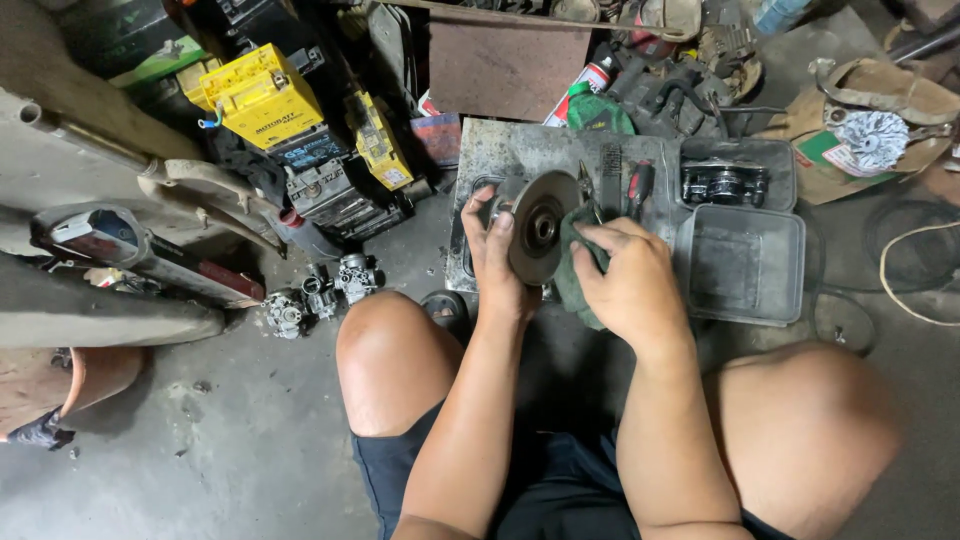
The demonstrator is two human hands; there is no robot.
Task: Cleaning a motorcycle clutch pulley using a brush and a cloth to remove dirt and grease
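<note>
The place is a workshop with a grey concrete floor (250, 440), and the person sits low on it, both knees bare. Around lie many parts: yellow batteries (262, 95) at the upper left, 2 small carburettors (320, 290) near the left knee, and a spray can (583, 85) further up.

In front of the knees stands a metal tray (520, 150), and to its right a grey plastic container (745, 265) with an empty lower part and a dark round part (724, 183) in the upper one.

The left hand (497, 262) holds a round metal disc (540, 225) on its edge above the tray, the thumb on the face and the other fingers curled behind it. The right hand (625, 280) presses a green rag (575, 275) against the right side of the disc, with its fingers close together and bent over the cloth.

As I judge it, the wiping is in the middle: the face of the disc looks dull and grey, with a dark hub, so some cleaning seems left. The back side is hidden, so I cannot tell its condition.
</note>
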